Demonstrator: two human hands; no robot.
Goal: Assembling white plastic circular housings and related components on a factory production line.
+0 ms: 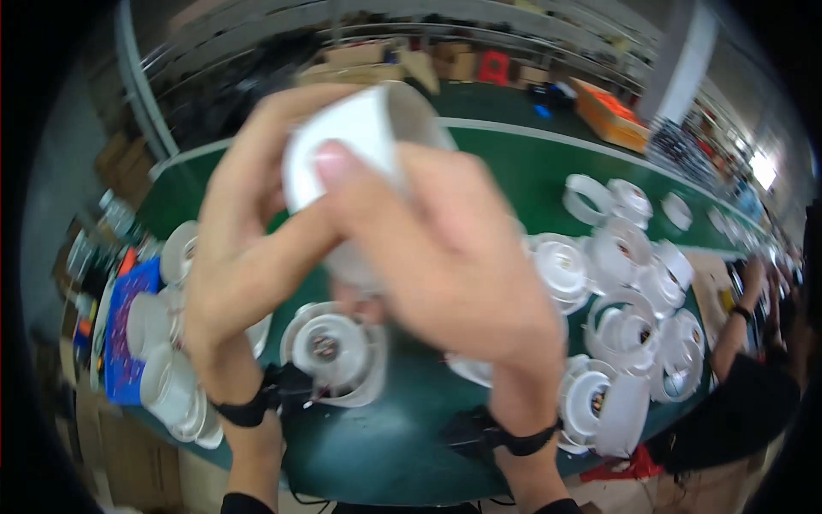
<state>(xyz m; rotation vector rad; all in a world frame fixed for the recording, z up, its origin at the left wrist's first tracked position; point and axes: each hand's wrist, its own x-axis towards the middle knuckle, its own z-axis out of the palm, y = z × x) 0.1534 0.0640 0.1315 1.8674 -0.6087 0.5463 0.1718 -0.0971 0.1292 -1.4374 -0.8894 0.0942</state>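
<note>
Raised above the table, a white round lamp housing [351, 128] is gripped between both of my hands. My left hand [244, 206] wraps round its left side. My right hand [454, 240] closes on it from the right, blurred by motion, with a thumb pressed on the white face. Both wrists wear black bands. Beneath my hands, a white round lamp base [342, 351] with a dark component at its centre lies on the green table [402, 445]. Another white part [471, 370] is mostly hidden by my right hand.
Several white lamp parts [634, 330] crowd the table's right side, more [167, 381] the left beside a blue tray [120, 381]. At right, a co-worker's hand [753, 278] is near the table edge. An orange-filled carton [610, 116] stands beyond.
</note>
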